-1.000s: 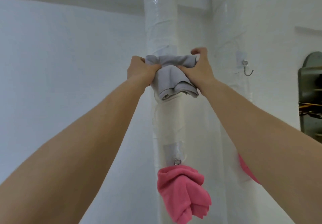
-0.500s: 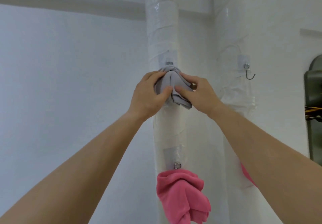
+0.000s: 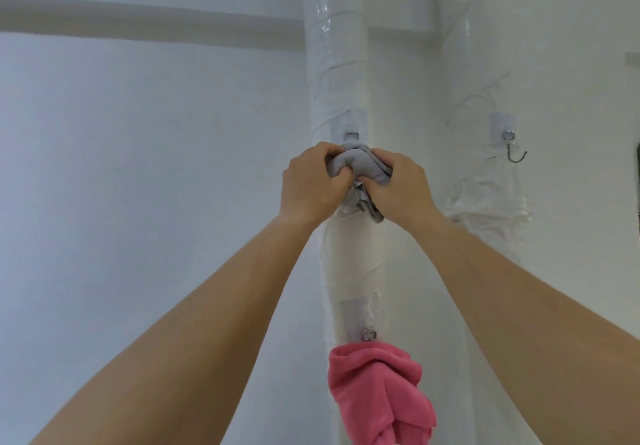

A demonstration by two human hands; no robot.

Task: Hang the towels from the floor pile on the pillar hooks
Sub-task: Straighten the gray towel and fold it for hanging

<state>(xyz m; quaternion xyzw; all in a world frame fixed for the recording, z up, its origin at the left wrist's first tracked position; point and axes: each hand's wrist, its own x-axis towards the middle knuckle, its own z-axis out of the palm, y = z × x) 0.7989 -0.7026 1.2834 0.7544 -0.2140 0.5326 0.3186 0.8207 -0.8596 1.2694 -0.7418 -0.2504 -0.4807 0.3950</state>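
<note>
Grey towel [image 3: 360, 167] sits bunched against the white pillar [image 3: 337, 63] just under the upper hook [image 3: 350, 134], gripped on both sides by the left hand [image 3: 310, 186] and right hand [image 3: 401, 190], whose curled fingers nearly meet across it. Well below, a pink towel [image 3: 377, 392] hangs from the lower hook [image 3: 369, 334], with bare pillar between them. To the right, a second hook [image 3: 515, 155] hangs free on the neighbouring pillar [image 3: 485, 46].

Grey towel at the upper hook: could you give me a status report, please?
Left hand and right hand both grip grey towel, bunched just below upper hook. Hooked or not: cannot tell. Nothing in the way.
</note>
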